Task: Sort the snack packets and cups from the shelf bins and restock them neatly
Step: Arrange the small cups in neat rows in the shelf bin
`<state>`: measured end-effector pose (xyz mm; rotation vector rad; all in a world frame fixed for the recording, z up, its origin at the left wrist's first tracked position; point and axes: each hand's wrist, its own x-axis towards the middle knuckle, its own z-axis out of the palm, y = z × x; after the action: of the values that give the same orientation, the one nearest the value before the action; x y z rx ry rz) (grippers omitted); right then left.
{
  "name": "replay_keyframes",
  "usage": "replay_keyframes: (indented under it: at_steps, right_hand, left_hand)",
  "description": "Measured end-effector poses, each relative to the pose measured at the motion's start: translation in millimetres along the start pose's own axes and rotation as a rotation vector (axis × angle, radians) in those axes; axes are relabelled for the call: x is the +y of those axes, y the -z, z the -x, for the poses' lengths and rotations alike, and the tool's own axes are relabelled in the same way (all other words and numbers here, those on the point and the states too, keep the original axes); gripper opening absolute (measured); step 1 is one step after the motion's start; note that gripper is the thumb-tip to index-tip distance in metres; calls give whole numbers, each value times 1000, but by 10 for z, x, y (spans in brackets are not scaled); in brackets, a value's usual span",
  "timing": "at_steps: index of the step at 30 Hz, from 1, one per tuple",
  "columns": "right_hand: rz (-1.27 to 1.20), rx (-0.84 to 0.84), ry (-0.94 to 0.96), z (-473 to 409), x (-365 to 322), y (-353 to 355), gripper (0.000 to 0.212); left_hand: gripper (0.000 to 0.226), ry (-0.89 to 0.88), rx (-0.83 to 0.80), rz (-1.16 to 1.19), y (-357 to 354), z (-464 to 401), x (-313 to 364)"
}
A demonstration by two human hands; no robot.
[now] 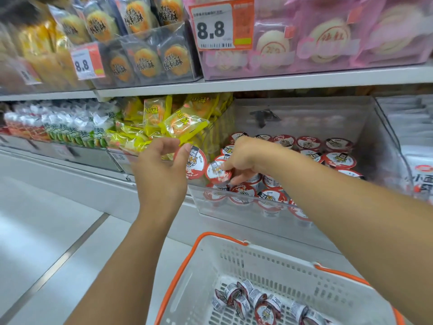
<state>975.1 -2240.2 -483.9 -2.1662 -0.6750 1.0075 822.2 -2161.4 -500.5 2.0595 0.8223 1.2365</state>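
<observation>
Small red-and-white tiger-print cups fill a clear plastic shelf bin [386, 146] in front of me. My left hand [161, 165] holds one cup [196, 163] tilted on its side, lid facing me, just left of the bin. My right hand [243, 158] reaches over the bin's front left corner and pinches another cup [216, 173] by its lid. More upright cups [339, 159] stand in rows behind it. Yellow snack packets [180, 123] are heaped in the neighbouring bin to the left.
A white basket with orange handles [210, 259] hangs below my arms, several cups [262, 301] lying loose in it. Green and red packets [70, 130] line the left shelf. White bags [419, 170] sit at right. Upper shelf holds pastry packs and 8.8 price tags [220, 26].
</observation>
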Motion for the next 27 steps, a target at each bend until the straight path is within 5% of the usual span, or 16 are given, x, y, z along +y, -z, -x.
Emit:
replay_keyframes:
  at_steps: [10,20,25,27]
  right_hand:
    - [230,38,10,83,-25,-101,20]
    - [26,35,118,135,-46,180,19]
    - [-391,-258,288,362,-42,398,24]
    - [-379,-231,336,365,1,373,23]
  left_hand:
    - [12,-7,-10,15,-10,12,17]
    - [12,17,-97,92,-163,30,41]
    - [9,31,-121,219,-317,7,98]
    - [12,42,-138,236,-360,-9,132]
